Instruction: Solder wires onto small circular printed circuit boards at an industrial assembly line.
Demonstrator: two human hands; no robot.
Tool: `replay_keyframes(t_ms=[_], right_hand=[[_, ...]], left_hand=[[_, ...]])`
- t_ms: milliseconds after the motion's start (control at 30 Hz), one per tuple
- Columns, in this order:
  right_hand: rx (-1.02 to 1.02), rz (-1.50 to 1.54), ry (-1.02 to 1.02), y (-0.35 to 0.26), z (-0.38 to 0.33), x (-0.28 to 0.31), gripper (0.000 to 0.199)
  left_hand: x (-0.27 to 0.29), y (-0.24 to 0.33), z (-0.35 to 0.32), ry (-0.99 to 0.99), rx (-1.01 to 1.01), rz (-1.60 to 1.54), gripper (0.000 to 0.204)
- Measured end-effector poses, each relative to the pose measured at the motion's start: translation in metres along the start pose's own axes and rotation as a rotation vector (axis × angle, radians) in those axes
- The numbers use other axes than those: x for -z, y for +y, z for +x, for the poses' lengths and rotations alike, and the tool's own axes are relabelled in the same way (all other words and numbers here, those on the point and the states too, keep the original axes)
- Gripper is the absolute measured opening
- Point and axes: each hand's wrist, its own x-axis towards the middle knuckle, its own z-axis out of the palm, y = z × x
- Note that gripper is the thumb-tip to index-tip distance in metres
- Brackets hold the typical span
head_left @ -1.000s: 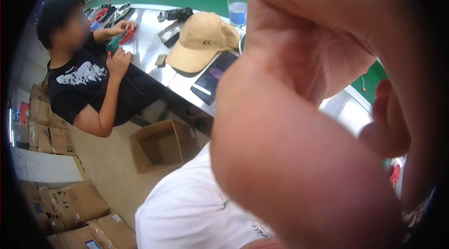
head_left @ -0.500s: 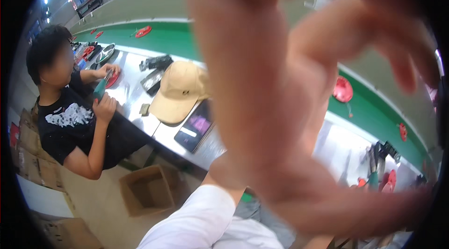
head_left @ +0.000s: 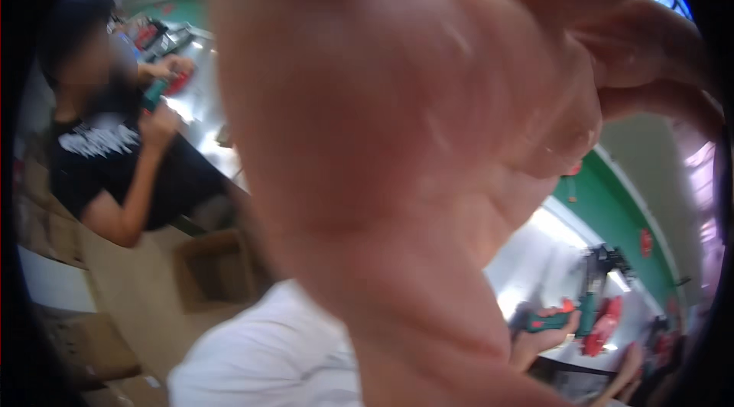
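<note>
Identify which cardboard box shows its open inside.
The cardboard box alone on the floor, right of the other boxes at left: its dark hollow shows; they show no opening.

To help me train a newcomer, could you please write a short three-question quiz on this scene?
1. True or false: the open cardboard box stands on the floor.
2. What is the main colour of the tool held by the co-worker at left, in black? A) yellow B) green C) white
3. What blocks the middle of the view?

Key: 1. True. 2. B. 3. The camera wearer's bare grip and arm, blurred and close up.
</note>
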Motion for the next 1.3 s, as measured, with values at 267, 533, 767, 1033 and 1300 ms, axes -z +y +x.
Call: replay_keyframes(t_ms=[267, 533, 767, 1033, 1300], right_hand=[[0.075, -0.070, 0.044, 0.002, 0.007, 0.005, 0.045], [0.106, -0.091, -0.209, -0.024, 0.043, 0.030, 0.039], [0.117, -0.069, -0.242, 0.003, 0.040, 0.033, 0.047], [-0.090, 0.015, 0.015, -0.010, 0.044, 0.022, 0.044], [0.074, 0.004, 0.027, -0.015, 0.081, 0.004, 0.038]], left_hand=[[-0.005, -0.005, -0.041, 0.144, -0.166, 0.179, 0.021], [-0.029, -0.019, -0.046, 0.205, -0.246, 0.261, 0.023], [-0.031, -0.031, -0.043, 0.197, -0.186, 0.229, 0.024], [-0.032, -0.079, -0.050, 0.083, 0.029, 0.086, 0.026], [-0.044, -0.116, -0.045, -0.062, 0.095, 0.030, 0.029]])
